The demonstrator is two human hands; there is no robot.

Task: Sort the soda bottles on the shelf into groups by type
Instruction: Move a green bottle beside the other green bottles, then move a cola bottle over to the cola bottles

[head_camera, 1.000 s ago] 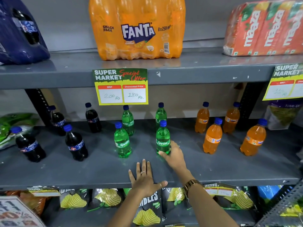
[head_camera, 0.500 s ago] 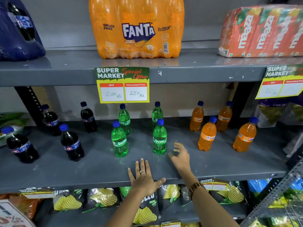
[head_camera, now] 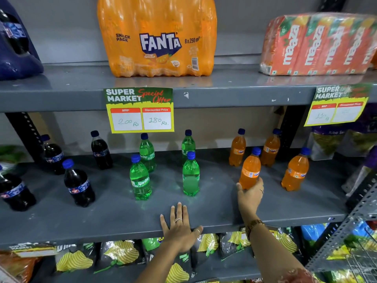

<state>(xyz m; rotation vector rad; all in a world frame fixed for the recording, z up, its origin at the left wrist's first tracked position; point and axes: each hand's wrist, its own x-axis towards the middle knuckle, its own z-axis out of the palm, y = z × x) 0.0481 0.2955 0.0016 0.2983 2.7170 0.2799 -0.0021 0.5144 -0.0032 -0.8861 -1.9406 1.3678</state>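
Observation:
On the grey middle shelf (head_camera: pixel 114 217) small bottles with blue caps stand in three clusters. Several dark cola bottles (head_camera: pixel 78 183) are at the left, several green Sprite bottles (head_camera: pixel 140 177) in the middle, several orange Fanta bottles (head_camera: pixel 295 170) at the right. My right hand (head_camera: pixel 252 196) grips the base of the front-left Fanta bottle (head_camera: pixel 250 169), which stands upright on the shelf. My left hand (head_camera: pixel 179 226) lies flat, fingers spread, on the shelf's front edge, holding nothing.
The upper shelf (head_camera: pixel 224 94) carries a Fanta multipack (head_camera: pixel 157 37), a Maaza carton pack (head_camera: pixel 318 45) and a dark blue pack (head_camera: pixel 14 43). Price tags (head_camera: pixel 140 110) hang from its edge. Chip bags (head_camera: pixel 120 254) fill the shelf below. A metal rack (head_camera: pixel 346 237) stands at right.
My right hand left the front Sprite bottle, moved right across the shelf and closed on the front-left Fanta bottle. My left hand stayed flat on the shelf edge.

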